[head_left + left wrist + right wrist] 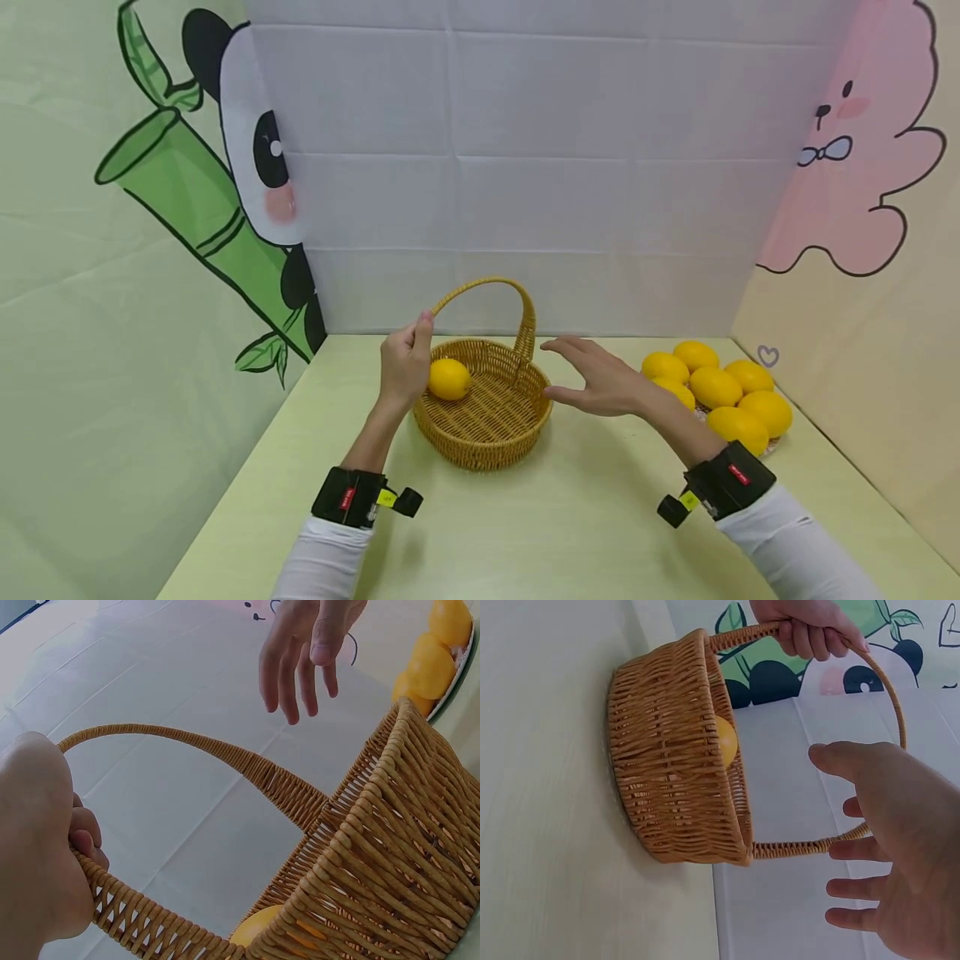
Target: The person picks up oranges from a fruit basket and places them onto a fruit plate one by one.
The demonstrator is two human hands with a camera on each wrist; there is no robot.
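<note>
A round brown wicker basket (pixel 483 454) with a tall arched handle stands on the table. My left hand (pixel 406 360) grips the left side of that handle, its fingers curled round it in the left wrist view. One yellow lemon (pixel 449 379) lies inside the basket at the left. To the right of the basket, my right hand (pixel 600 379) hovers with fingers spread and holds nothing. In the right wrist view the right hand (pixel 900 840) is near the handle's right side, thumb apart from the fingers. Whether it touches the basket, I cannot tell.
Several yellow lemons (pixel 716 387) sit together on a plate at the table's right side, mostly covering it. A pale wall (pixel 525 167) stands behind the table (pixel 525 533), with decorated side walls showing a panda and a pink bear.
</note>
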